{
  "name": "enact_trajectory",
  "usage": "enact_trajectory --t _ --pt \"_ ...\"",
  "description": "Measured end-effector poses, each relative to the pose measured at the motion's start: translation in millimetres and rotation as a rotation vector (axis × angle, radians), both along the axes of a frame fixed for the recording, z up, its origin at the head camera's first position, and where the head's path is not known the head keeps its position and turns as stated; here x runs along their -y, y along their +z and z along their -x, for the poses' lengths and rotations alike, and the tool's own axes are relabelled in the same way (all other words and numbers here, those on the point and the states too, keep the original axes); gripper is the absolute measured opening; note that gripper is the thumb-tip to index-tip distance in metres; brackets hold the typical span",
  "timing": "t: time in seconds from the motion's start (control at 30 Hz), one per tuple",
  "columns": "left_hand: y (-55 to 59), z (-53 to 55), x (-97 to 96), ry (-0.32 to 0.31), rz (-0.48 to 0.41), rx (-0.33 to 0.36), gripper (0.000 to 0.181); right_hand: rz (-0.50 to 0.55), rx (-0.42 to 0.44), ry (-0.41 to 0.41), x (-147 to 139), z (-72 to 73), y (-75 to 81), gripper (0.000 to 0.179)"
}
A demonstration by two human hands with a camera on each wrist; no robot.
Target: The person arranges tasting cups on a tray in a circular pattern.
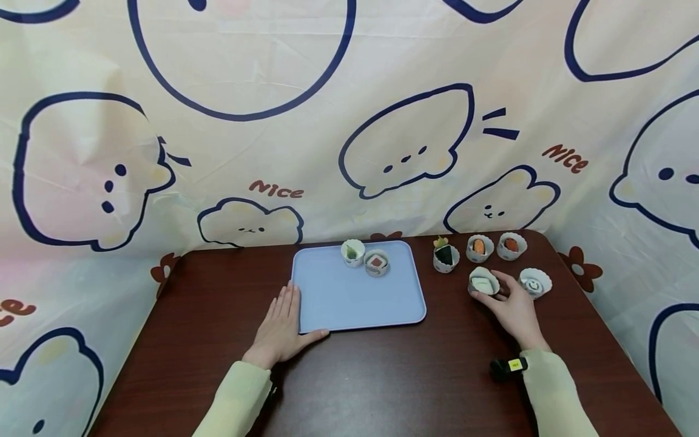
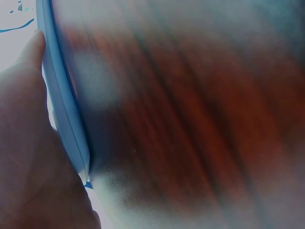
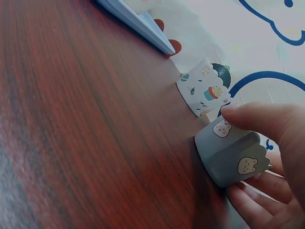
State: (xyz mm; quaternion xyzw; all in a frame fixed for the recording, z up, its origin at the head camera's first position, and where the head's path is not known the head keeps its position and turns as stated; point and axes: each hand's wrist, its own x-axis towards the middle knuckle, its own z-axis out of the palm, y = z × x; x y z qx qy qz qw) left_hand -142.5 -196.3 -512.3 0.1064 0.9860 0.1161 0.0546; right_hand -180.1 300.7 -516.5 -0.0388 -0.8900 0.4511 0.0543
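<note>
A pale blue tray (image 1: 355, 303) lies on the table. My left hand (image 1: 280, 328) rests at its front left corner, fingers straight along the left edge and thumb by the front edge. In the left wrist view that hand (image 2: 38, 143) touches the tray's rim (image 2: 64, 95). To the right of the tray, my right hand (image 1: 513, 309) holds a paper baking cup (image 1: 483, 283) with a pale green and white piece inside. The right wrist view shows thumb and fingers on both sides of this bear-printed cup (image 3: 233, 152), its base at or just above the table.
On the tray stand a cup with a green and white piece (image 1: 352, 252) and a cup with a square sushi-like piece (image 1: 377, 263). Around my right hand are cups with a dark green piece (image 1: 445, 257), orange piece (image 1: 479, 248), red piece (image 1: 511, 246) and white roll (image 1: 535, 283).
</note>
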Motion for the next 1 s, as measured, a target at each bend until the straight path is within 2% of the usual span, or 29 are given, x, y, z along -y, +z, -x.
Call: enact_trajectory --t 0.17,0.37,0.47,0.77,1.0 --pt "-2.3 0.9 0.7 -0.002 -0.014 -0.017 0.125 -0.005 0.002 -0.003 -1 0.5 0.3 0.083" --pt "-14.6 2.3 4.4 -0.012 -0.014 -0.059 0.128 -0.036 0.003 0.001 -1 0.1 1.0 0.081" --pt "-17.0 3.0 5.0 -0.012 -0.007 -0.071 0.128 -0.037 -0.001 0.001 -1 -0.3 2.2 0.080" --pt "-1.2 1.4 0.9 -0.001 0.000 0.002 0.126 -0.031 -0.015 -0.010 0 -0.5 3.6 0.077" --pt "-0.3 1.5 0.4 -0.005 0.015 0.007 0.124 -0.027 -0.015 -0.024 1 -0.4 3.5 0.075"
